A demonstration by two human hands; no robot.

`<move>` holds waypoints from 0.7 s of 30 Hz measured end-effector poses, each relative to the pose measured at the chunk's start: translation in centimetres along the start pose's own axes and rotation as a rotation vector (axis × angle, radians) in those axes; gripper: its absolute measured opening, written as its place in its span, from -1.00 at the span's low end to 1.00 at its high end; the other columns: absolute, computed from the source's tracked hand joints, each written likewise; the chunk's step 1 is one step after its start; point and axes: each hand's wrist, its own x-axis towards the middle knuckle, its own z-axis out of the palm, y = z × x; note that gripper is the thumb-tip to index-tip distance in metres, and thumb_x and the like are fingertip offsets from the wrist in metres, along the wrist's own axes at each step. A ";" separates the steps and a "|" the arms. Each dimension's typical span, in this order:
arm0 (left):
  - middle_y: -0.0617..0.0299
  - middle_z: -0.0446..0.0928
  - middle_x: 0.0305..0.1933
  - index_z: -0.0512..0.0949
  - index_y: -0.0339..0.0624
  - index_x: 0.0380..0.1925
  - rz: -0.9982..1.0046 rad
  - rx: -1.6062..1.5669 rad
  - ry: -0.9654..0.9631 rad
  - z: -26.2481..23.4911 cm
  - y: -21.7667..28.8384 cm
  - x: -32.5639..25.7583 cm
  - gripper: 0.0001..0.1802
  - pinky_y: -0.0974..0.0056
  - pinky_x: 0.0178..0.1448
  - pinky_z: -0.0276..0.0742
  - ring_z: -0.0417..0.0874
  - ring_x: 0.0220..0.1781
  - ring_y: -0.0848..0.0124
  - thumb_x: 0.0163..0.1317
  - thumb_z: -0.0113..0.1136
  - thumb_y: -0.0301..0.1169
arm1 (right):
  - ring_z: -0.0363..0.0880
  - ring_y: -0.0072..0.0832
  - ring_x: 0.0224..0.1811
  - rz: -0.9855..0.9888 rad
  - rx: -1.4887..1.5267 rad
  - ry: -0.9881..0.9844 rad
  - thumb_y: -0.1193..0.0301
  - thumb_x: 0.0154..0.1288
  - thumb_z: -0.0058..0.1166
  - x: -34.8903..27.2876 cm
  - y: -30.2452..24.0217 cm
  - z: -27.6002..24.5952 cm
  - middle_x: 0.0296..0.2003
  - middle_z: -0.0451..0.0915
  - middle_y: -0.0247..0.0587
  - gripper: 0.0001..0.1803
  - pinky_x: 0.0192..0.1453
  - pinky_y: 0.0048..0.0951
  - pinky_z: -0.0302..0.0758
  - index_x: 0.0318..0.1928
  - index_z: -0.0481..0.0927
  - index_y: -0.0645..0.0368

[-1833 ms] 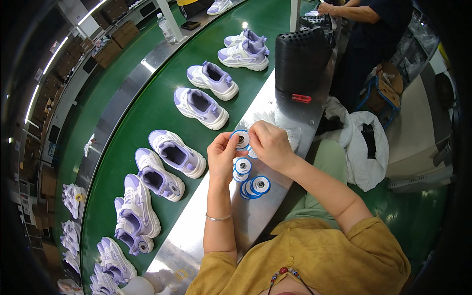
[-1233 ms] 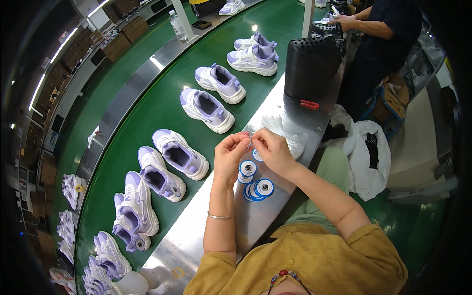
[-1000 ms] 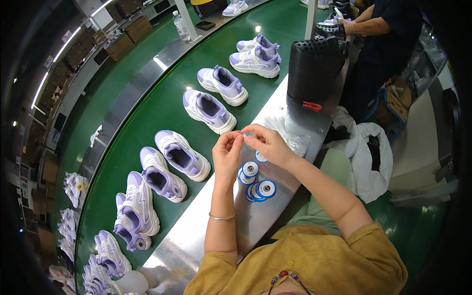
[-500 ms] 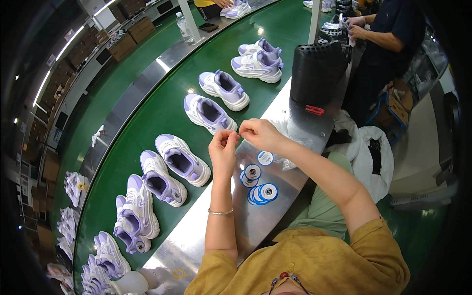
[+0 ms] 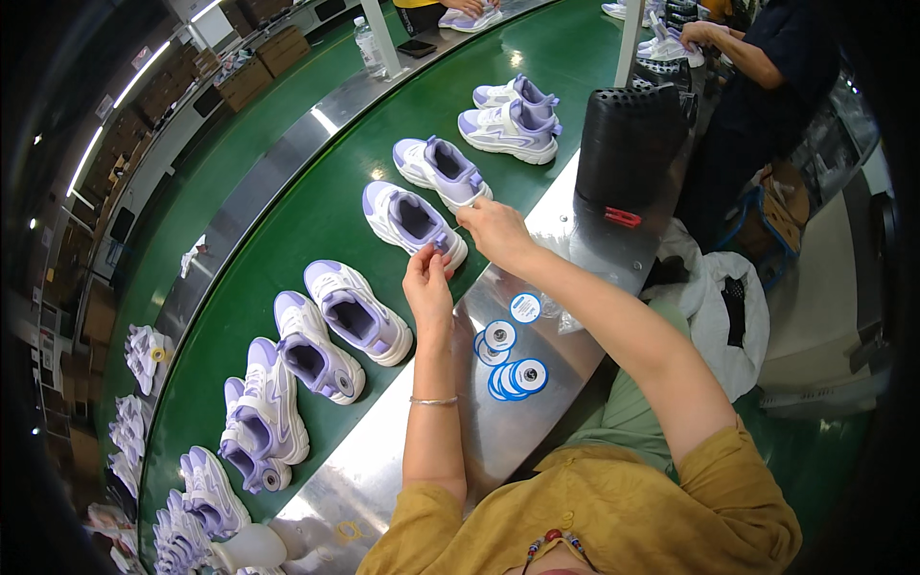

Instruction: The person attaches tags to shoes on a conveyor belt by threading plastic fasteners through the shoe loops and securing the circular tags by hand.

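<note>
Clock positions are being taken from my left hand (image 5: 427,285), with twelve toward the top of the view. That hand is resting at the heel of the nearer shoe (image 5: 412,225), which is lying directly at twelve. Thumb and fingertips are sitting close together by the heel loop; I cannot tell whether they are pinching it or only touching.

My right hand (image 5: 492,232) is stretching out between one and two o'clock, fingers curling just beside the heel of the farther shoe (image 5: 441,171), itself lying beyond the first toward twelve. I cannot tell whether those fingers are clamping anything (the knuckles are hiding the tips).

Both shoes are pointing their heels toward four o'clock, presumably so that the loops are facing my side of the green belt (image 5: 287,240). Two more shoes, a lavender-and-white one (image 5: 356,311) between eight and nine and its neighbour (image 5: 319,347) at eight, are presenting their heels likewise.

On the metal ledge (image 5: 422,422), round blue-rimmed labels are lying in three lots: a single label (image 5: 525,308) at three, a small overlapping group (image 5: 499,335) at four, a fanned stack (image 5: 522,378) between four and five. The fanning is probably leaving each rim free for lifting, and the ledge is keeping them off the belt, within short reach.

A black padded block (image 5: 631,144) is standing near two o'clock, a red clip (image 5: 623,217) showing at its base; both are sitting clear of my forearms.
</note>
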 end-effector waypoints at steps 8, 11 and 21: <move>0.19 0.51 -0.33 0.46 -0.39 -0.18 0.020 -0.119 0.034 1.0 -0.6 0.1 -0.80 0.43 -0.32 0.51 0.55 -0.34 0.49 0.25 0.04 -0.48 | 0.53 -0.12 -0.34 -0.063 0.146 -0.088 0.36 0.21 -0.03 -0.6 -0.9 0.5 -0.42 0.50 -0.14 -0.88 -0.30 -0.17 0.46 -0.33 0.54 0.08; 0.25 0.50 -0.40 0.48 -0.34 -0.27 0.010 -0.123 0.059 1.0 -0.2 0.4 -0.85 0.46 -0.39 0.48 0.53 -0.41 0.54 0.24 0.08 -0.45 | 0.54 -0.12 -0.34 -0.047 0.164 -0.103 0.33 0.21 -0.05 -0.6 -1.5 0.3 -0.45 0.51 -0.13 -0.86 -0.30 -0.15 0.47 -0.32 0.54 0.07; 0.31 0.52 -0.46 0.51 -0.26 -0.40 0.132 -0.101 0.221 -0.2 0.9 0.5 -0.87 0.51 -0.44 0.39 0.50 -0.45 0.59 0.23 0.12 -0.42 | 0.49 -0.28 -0.54 0.086 0.445 -0.084 0.45 0.25 -0.03 -0.1 -0.8 -0.4 -0.58 0.50 -0.10 -0.87 -0.42 -0.38 0.38 -0.22 0.46 0.22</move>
